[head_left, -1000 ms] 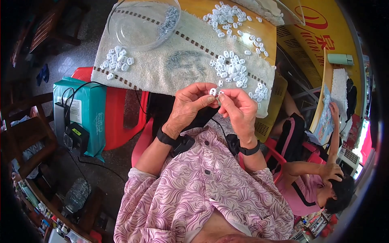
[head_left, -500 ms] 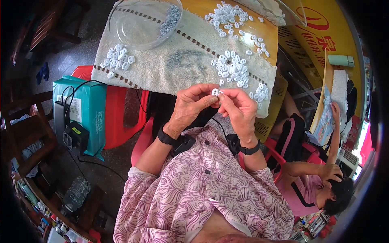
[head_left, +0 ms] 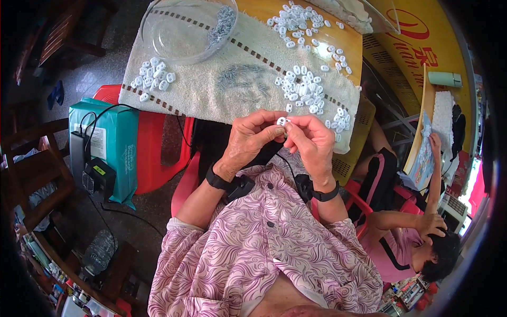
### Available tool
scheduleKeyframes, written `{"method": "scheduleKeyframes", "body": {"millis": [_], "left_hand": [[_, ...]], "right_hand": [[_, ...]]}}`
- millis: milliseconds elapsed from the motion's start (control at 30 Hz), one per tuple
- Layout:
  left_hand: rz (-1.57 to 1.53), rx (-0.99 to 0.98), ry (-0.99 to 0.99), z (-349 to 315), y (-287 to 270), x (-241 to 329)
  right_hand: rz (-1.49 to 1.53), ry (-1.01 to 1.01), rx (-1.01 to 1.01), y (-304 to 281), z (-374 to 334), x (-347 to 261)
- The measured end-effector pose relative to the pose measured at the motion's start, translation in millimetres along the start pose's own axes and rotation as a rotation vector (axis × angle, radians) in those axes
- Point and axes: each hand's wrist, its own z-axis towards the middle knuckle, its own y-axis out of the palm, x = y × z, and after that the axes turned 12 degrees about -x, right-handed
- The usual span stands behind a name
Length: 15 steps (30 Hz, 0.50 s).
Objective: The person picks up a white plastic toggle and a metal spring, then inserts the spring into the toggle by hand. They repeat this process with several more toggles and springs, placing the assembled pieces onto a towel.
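Note:
Just off the near edge of the towel-covered table, both my hands meet fingertip to fingertip. Between thumb and finger, my left hand (head_left: 251,136) pinches a small white oval plastic piece (head_left: 281,121) with two holes. The fingers of my right hand (head_left: 310,138) are closed against the right side of this piece; whatever else they hold is hidden. Past my hands lie thin grey metal pins or screws (head_left: 243,83), spread on the towel (head_left: 195,84). A pile of similar white pieces (head_left: 302,91) sits to their right, and a smaller group of white pieces (head_left: 153,76) to the left.
A clear round bowl (head_left: 177,53) holding more grey metal bits stands at the far left. Further white pieces (head_left: 296,21) lie on the bare wood at the back. Left of the table are a teal bag (head_left: 124,158) and red stool (head_left: 158,153). Another person (head_left: 396,243) sits at right.
My right fingertips have closed in on the white piece in my left hand, and the small gap between them is gone. The piece has turned slightly. Things on the table are unchanged.

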Motion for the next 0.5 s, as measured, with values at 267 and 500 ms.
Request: {"method": "scheduleKeyframes", "body": {"millis": [267,500], "left_hand": [[-0.050,0.009,0.015,0.1,0.5,1.8],[-0.047,0.020,-0.023,1.1,0.2,5.8]], "right_hand": [[0.027,0.012,-0.001,0.8,0.4,-1.8],[0.114,0.034,-0.059,-6.7,1.5,-0.7]]}}
